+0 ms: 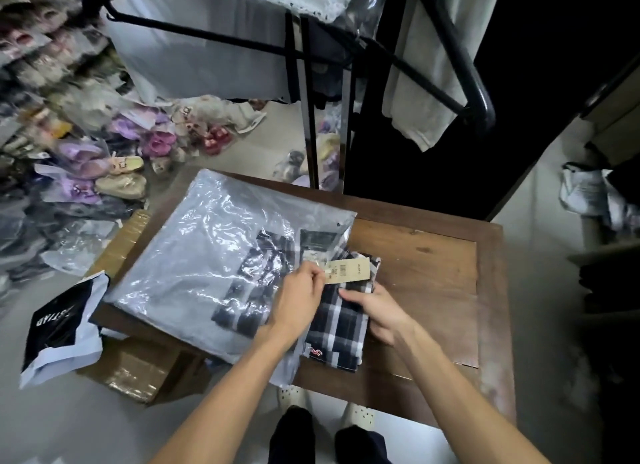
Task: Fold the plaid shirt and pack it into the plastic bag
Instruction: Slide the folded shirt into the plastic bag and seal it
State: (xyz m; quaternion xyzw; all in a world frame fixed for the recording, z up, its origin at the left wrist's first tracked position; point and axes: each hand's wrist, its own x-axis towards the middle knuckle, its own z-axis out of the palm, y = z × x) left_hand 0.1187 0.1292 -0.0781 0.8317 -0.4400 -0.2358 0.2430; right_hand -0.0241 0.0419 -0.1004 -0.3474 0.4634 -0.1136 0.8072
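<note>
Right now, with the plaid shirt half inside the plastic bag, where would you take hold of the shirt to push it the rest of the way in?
Grip the exposed folded end of the plaid shirt, coming from the right, as the right hand does. That end lies flat outside the plastic bag, whose mouth faces right. The left hand pinches the paper tag near the mouth.

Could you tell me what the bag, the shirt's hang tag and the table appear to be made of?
Plastic bag: thin clear film, glossy and crinkled. Hang tag: matte tan card, probably kraft paper, with a printed barcode. Table: brown wood, grain visible, with a dull worn finish.
</note>
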